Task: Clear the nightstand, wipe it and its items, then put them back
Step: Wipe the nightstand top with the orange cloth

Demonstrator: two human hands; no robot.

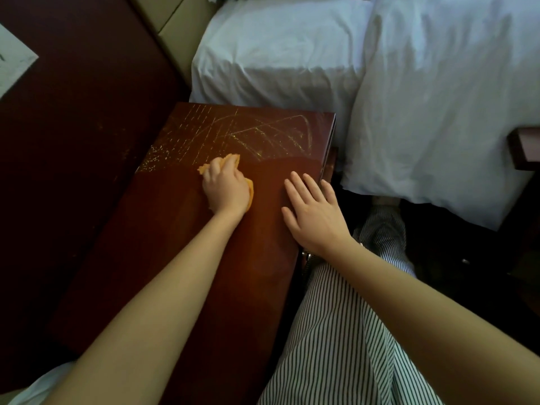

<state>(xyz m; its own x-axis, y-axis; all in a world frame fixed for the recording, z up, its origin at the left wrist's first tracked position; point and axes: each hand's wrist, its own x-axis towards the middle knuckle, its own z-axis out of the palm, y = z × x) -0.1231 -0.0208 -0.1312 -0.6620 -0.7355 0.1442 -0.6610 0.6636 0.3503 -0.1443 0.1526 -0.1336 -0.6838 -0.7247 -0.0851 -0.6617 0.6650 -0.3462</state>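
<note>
Wiping step: our left hand [226, 190] grips the cloth [233, 159] on the desk [257, 287]; our right hand [314, 213] lies spread flat near it. Next, we judge, the far streaks [248, 131] need passes.

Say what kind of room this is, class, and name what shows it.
Probably a bedroom, perhaps a hotel's: a bed with white sheets, a padded headboard, and a wooden nightstand beside the bed, which the left hand wipes with an orange cloth.
</note>
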